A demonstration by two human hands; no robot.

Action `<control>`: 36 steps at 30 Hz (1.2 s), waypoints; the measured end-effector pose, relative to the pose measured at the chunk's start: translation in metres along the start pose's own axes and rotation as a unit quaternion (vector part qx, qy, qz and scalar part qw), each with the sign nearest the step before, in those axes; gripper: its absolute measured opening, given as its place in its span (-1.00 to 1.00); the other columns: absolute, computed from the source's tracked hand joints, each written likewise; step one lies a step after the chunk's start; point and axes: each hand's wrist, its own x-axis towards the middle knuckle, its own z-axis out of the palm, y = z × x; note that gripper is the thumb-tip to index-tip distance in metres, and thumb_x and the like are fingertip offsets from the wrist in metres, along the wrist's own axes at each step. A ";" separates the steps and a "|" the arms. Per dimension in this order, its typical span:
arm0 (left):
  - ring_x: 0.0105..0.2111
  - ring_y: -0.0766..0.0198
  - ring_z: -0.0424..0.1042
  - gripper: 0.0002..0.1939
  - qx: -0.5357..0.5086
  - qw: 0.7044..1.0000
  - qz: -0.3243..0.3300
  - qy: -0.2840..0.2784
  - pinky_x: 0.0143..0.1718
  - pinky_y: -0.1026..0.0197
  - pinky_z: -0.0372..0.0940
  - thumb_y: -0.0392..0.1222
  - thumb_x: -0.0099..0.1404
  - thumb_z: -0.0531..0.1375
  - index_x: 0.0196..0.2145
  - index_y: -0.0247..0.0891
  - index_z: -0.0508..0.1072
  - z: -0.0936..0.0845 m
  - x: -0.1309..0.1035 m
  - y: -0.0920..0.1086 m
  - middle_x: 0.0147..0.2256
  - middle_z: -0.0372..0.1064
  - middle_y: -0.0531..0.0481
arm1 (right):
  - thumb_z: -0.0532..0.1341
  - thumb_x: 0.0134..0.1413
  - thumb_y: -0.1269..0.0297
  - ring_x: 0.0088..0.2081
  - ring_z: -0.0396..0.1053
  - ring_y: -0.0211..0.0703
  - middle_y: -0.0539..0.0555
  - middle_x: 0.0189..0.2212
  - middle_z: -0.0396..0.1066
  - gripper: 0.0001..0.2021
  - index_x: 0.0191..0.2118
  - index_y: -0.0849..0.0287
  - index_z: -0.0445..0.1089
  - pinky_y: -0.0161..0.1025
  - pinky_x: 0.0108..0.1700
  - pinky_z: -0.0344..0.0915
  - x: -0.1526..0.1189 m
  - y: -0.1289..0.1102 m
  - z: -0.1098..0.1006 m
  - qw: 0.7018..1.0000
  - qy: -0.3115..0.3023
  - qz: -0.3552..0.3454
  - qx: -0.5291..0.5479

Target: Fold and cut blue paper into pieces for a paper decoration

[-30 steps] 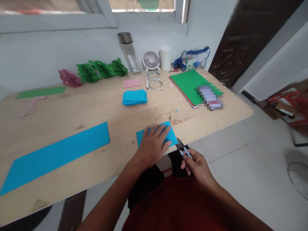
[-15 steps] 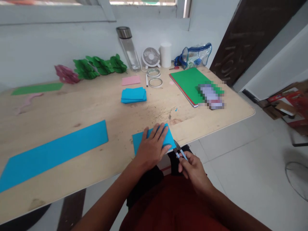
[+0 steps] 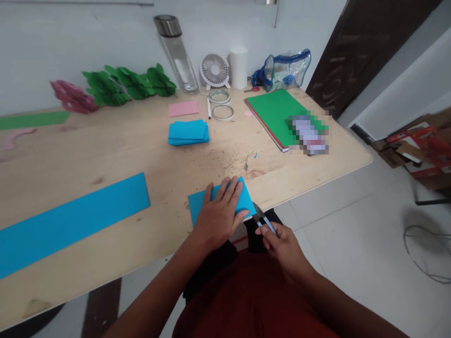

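Observation:
My left hand [image 3: 220, 211] lies flat with fingers spread, pressing a blue paper piece [image 3: 197, 202] on the table's front edge. In my right hand [image 3: 280, 239], just off that edge, are small scissors [image 3: 264, 219]. Their blades are parted and meet the paper's right corner. To the left lies a long blue strip [image 3: 77, 220]. A stack of blue rectangles [image 3: 188, 133] rests farther back, in front of a pink paper piece [image 3: 183, 109]. A tiny blue scrap [image 3: 255, 155] lies behind the held paper.
Green sheets [image 3: 276, 112] lie at the right under a blurred object [image 3: 310, 136]. Along the wall stand a bottle [image 3: 179, 61], a fan [image 3: 214, 70], a white cylinder [image 3: 238, 68] and a clear pouch [image 3: 287, 70]. Tape rings [image 3: 222, 112] and green paper shapes [image 3: 132, 83] are nearby.
The view has shifted, so the things at the back sit higher and farther left. Both hands keep nearly the same places on the paper and scissors.

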 end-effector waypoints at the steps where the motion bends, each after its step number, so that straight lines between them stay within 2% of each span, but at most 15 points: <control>1: 0.32 -0.06 -0.06 -0.39 -0.001 1.000 0.000 0.001 0.26 -0.23 -0.11 0.02 0.41 -0.07 0.31 -0.35 0.06 0.000 0.000 0.000 0.30 0.02 -0.22 | 0.22 -0.03 -0.03 -0.65 -0.05 -0.39 -0.14 -0.71 0.11 -0.66 -0.47 0.20 0.40 -0.34 -0.57 -0.16 0.000 -0.001 0.001 1.000 0.001 0.000 -0.001; 7: 0.32 -0.07 -0.06 -0.39 -0.009 1.000 0.000 0.005 0.26 -0.25 -0.12 0.02 0.41 -0.08 0.30 -0.36 0.06 0.002 0.000 -0.001 0.30 0.02 -0.23 | 0.21 -0.02 -0.04 -0.64 -0.06 -0.38 -0.13 -0.69 0.09 -0.66 -0.46 0.19 0.40 -0.33 -0.57 -0.15 -0.002 -0.005 0.004 1.000 0.012 0.010 -0.005; 13: 0.32 -0.07 -0.07 -0.38 -0.017 1.000 0.004 0.006 0.26 -0.25 -0.12 0.03 0.40 -0.05 0.31 -0.35 0.05 0.001 -0.001 -0.002 0.30 0.01 -0.22 | 0.16 0.05 -0.01 -0.60 0.03 -0.33 -0.10 -0.68 0.12 -0.66 -0.47 0.19 0.40 -0.32 -0.53 -0.08 -0.001 -0.003 0.002 0.995 0.030 -0.039 -0.083; 18: 0.31 -0.08 -0.04 -0.39 -0.020 1.000 0.003 0.008 0.26 -0.25 -0.12 0.03 0.41 -0.06 0.30 -0.34 0.07 0.001 -0.001 -0.002 0.30 0.03 -0.22 | 0.17 0.06 -0.07 -0.61 0.03 -0.32 -0.12 -0.68 0.10 -0.63 -0.37 0.18 0.42 -0.33 -0.55 -0.08 0.000 -0.002 -0.008 0.994 0.069 -0.060 -0.061; 22: 0.31 -0.09 -0.04 -0.38 -0.022 1.000 0.004 0.014 0.26 -0.26 -0.14 0.07 0.41 -0.09 0.30 -0.35 0.08 0.001 -0.002 -0.002 0.30 0.02 -0.24 | 0.16 0.08 -0.10 -0.62 0.01 -0.34 -0.13 -0.68 0.08 -0.61 -0.37 0.19 0.41 -0.34 -0.56 -0.08 0.000 -0.005 -0.010 0.995 0.061 -0.068 -0.051; 26: 0.30 -0.14 -0.04 -0.31 -0.047 0.998 0.027 0.019 0.24 -0.28 -0.11 0.18 0.34 0.00 0.29 -0.27 0.10 -0.001 -0.004 -0.004 0.31 0.01 -0.22 | 0.14 0.08 -0.12 -0.63 0.00 -0.35 -0.13 -0.70 0.09 -0.58 -0.39 0.19 0.41 -0.34 -0.55 -0.07 -0.002 -0.008 -0.011 0.995 0.066 -0.053 -0.046; 32: 0.22 -0.09 0.14 -0.49 -0.107 0.992 0.044 0.041 0.23 -0.22 0.02 0.05 0.31 0.12 0.13 -0.25 0.36 -0.007 -0.007 -0.006 0.21 0.22 -0.21 | 0.17 0.05 -0.10 -0.63 0.00 -0.36 -0.12 -0.69 0.14 -0.60 -0.41 0.19 0.42 -0.33 -0.54 -0.09 -0.007 -0.003 -0.016 0.998 0.023 -0.031 -0.048; 36: 0.16 0.01 0.25 -0.63 -0.143 0.986 0.055 0.068 0.18 -0.11 0.16 -0.04 0.35 0.10 0.02 -0.25 0.45 -0.007 -0.010 -0.006 0.10 0.37 -0.16 | 0.20 0.02 -0.08 -0.65 -0.03 -0.37 -0.12 -0.70 0.15 -0.62 -0.40 0.20 0.43 -0.33 -0.56 -0.13 -0.010 -0.001 -0.019 0.999 -0.008 -0.020 -0.033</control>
